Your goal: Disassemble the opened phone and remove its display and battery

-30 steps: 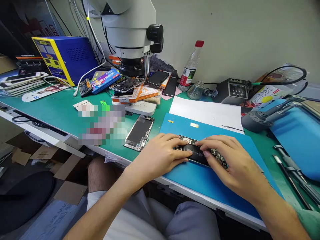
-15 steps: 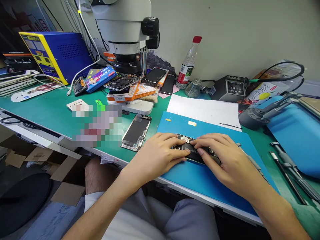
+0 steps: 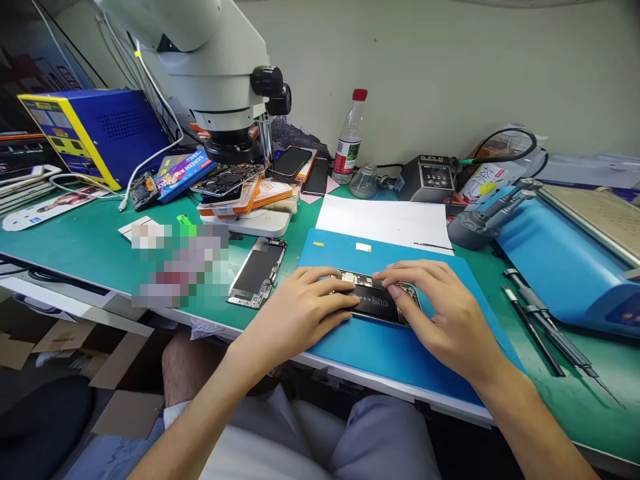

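Observation:
An opened phone (image 3: 374, 301), its black battery and circuit board exposed, lies on a blue mat (image 3: 380, 357). My left hand (image 3: 295, 307) grips its left end, with fingers over the board and battery edge. At the right half of the phone is my right hand (image 3: 440, 307), its thumb and fingertips bent close together over the upper edge of the battery. Anything between those fingertips is too small or hidden to make out. A detached phone screen (image 3: 258, 272) lies on the green bench mat left of my left hand.
A microscope (image 3: 215, 87) stands behind boxes (image 3: 273, 193) and phones at the back left. White paper (image 3: 385, 217) borders the blue mat. On the right are a grey round holder (image 3: 473, 227), a blue machine (image 3: 565, 267) and slim tools (image 3: 550, 320). A bottle (image 3: 349, 143) stands near the wall.
The camera view has shifted, so most things appear further left. My right fingers have lifted and drawn back slightly, showing more of the battery. My left hand keeps its hold on the phone.

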The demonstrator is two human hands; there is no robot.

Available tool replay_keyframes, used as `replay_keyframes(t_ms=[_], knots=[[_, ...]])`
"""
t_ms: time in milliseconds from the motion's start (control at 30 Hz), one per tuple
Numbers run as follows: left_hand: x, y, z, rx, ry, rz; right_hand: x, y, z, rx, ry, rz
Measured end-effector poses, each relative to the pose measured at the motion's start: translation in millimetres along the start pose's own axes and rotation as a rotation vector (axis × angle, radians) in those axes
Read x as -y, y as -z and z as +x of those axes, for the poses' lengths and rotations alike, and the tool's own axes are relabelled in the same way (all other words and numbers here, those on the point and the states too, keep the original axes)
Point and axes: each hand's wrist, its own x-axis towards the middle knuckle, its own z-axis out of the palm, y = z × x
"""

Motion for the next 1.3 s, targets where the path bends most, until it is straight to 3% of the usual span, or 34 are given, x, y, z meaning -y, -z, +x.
replay_keyframes(t_ms=[333, 600, 800, 967, 1300], knots=[[-6.1, 0.9, 3.2, 0.03, -0.024, 0.031, 7.5, -4.3, 8.4, 0.199, 0.157, -0.051], [-7.7, 6.0, 11.8, 0.093, -0.007, 0.042, -3.3, 14.6, -1.6, -0.223, -0.09, 0.005], [-0.8, 12.4, 14.6, 0.014, -0.049, 0.076, 4.0, 14.1, -1.1, -0.094, 0.075, 0.042], [-1.1, 9.4, 12.5, -0.003, -0.116, 0.027, 4.2, 13.2, -0.5, -0.054, 0.12, 0.033], [-2.9, 4.8, -2.5, -0.026, -0.018, -0.015, 5.0, 12.7, -1.2, -0.027, 0.229, -0.006]])
